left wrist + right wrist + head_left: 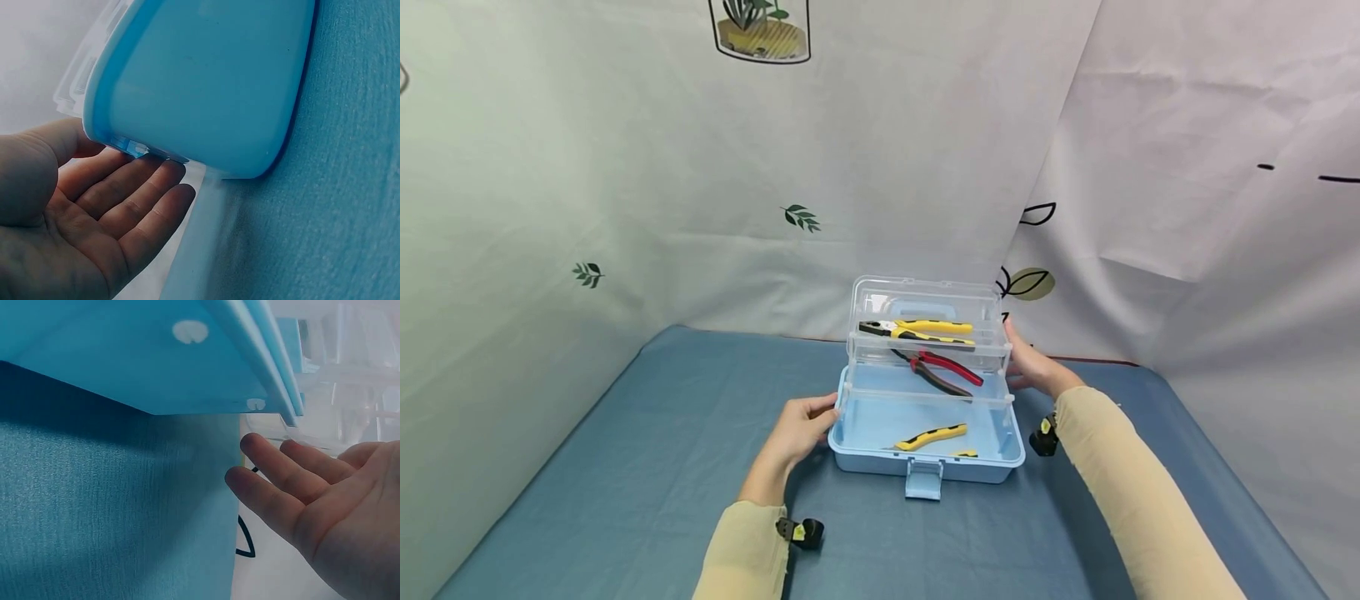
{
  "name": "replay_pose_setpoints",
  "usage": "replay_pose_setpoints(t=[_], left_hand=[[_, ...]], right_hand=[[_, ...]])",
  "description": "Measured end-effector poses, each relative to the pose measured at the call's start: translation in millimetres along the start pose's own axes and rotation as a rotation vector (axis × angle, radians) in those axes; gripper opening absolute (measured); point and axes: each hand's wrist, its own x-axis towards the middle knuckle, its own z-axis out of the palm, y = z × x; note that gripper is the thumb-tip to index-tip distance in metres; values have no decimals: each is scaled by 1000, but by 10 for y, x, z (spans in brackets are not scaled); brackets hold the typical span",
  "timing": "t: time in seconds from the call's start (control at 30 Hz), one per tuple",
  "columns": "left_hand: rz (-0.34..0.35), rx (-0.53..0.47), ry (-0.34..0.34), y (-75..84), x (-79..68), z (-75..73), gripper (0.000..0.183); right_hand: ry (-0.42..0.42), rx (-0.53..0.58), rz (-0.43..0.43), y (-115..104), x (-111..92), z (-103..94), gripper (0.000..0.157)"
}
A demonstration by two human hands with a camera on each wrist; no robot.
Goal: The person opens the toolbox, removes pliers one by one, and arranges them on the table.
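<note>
while the opened toolbox (876, 462) rests on the table (715, 433) between my left hand (801, 427) and right hand (1036, 367), fingers loosely extended, i judge the step as handling the lid (925, 292), next requiring even two-handed guidance.

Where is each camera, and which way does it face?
Head: head-worn, facing forward and down at the toolbox; left hand, right hand and sleeves show.
Left wrist: worn there, facing the toolbox's wall; left hand shows.
Right wrist: worn there, also facing the toolbox; right hand shows.
Both wrist views share toolbox and blue surface.
</note>
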Motion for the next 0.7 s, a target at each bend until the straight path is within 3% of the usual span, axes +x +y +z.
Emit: replay_pose_setpoints(t=[0.7], left_hand=[[-13,18,-3,10,-76,-22,40]], right_hand=[[-20,1,53,27,-9,67,105]])
